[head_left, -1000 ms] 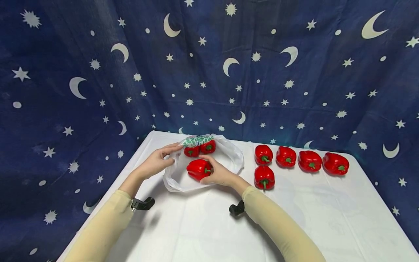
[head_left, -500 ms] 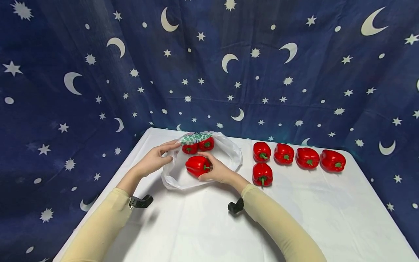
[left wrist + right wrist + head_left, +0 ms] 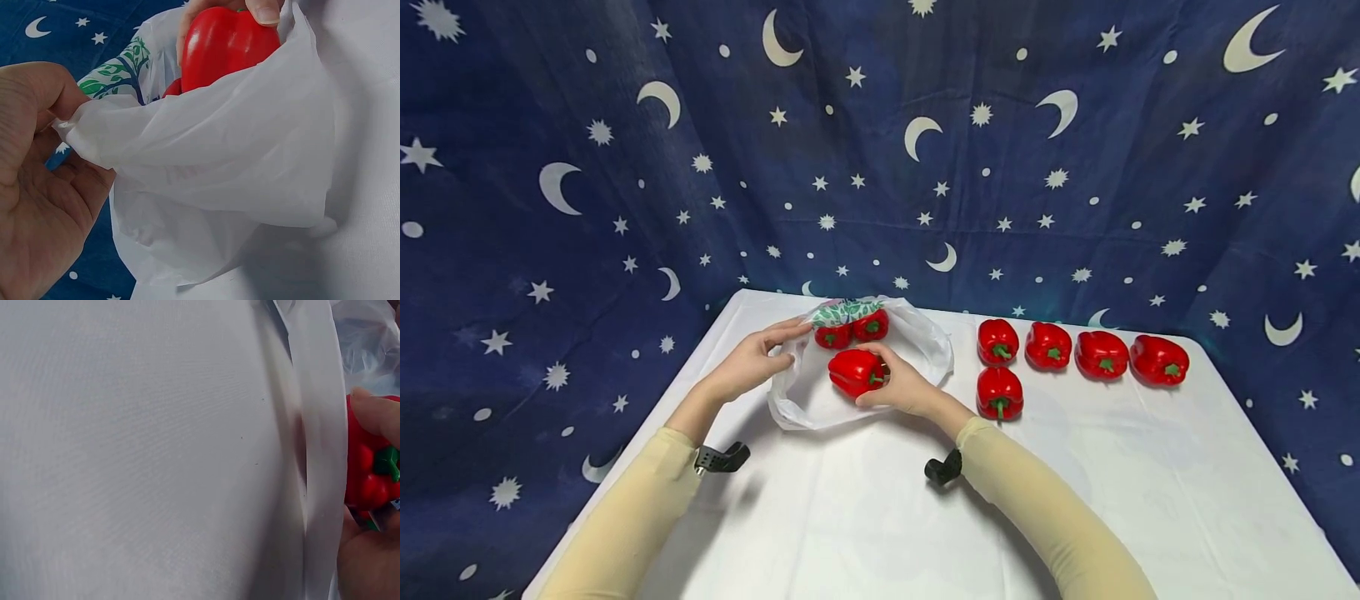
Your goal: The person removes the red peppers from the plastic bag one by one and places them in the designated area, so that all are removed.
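Note:
My right hand grips a red bell pepper inside the mouth of a white plastic bag, thumb on one side and fingers on the other. In the right wrist view the pepper shows its green stem, partly cut off by the frame edge. My left hand pinches the bag's left rim; the left wrist view shows the white film bunched between thumb and fingers. Deeper in the bag lie two more red peppers, one on the left and one on the right, under a green leaf print.
Right of the bag, several red bell peppers stand on the white-covered table: a back row ending with one at the far right, and a single pepper in front. A blue star-and-moon curtain hangs behind and at the left.
The head view has tilted and shifted slightly, so everything sits a bit higher in it. The right hand keeps its hold on the pepper, which has tilted slightly; the left stays at the bag's rim.

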Action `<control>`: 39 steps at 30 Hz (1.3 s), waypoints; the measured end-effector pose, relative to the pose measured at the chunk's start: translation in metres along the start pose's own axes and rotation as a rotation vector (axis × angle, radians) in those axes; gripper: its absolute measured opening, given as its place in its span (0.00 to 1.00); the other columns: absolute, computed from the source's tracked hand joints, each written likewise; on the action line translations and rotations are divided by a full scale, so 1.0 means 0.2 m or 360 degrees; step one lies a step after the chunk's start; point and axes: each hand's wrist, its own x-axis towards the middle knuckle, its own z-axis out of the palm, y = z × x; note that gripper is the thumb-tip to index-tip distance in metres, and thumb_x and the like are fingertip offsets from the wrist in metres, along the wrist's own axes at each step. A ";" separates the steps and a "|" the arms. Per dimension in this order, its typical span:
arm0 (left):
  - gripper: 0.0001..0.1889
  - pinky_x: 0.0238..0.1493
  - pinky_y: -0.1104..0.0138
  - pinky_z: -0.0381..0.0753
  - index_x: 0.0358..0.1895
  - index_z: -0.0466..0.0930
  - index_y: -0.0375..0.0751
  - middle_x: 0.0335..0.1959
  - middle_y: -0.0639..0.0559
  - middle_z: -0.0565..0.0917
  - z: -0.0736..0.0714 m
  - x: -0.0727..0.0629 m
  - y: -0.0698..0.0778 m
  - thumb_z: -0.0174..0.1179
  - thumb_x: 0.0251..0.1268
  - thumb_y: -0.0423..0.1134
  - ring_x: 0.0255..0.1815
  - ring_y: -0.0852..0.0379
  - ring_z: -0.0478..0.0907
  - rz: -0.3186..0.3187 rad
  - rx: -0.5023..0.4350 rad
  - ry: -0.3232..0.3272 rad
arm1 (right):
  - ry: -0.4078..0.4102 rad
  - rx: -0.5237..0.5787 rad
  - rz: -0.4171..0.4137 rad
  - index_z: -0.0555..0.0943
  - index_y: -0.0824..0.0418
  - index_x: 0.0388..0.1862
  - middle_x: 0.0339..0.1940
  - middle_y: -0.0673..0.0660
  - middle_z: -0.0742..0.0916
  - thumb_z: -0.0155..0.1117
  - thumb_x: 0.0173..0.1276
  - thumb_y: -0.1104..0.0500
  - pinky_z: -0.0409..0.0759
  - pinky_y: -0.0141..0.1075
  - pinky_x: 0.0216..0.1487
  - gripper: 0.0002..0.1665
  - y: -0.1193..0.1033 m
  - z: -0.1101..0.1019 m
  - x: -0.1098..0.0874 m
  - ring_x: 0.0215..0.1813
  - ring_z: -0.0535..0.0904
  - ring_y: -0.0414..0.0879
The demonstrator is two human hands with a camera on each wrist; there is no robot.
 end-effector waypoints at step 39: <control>0.28 0.75 0.48 0.57 0.72 0.74 0.41 0.79 0.50 0.64 0.00 0.02 -0.01 0.56 0.68 0.26 0.81 0.49 0.54 0.0011 -0.0007 -0.0020 | 0.0450 0.0027 0.0070 0.65 0.43 0.75 0.64 0.54 0.77 0.85 0.52 0.54 0.84 0.47 0.55 0.55 -0.23 -0.37 -0.30 0.61 0.75 0.54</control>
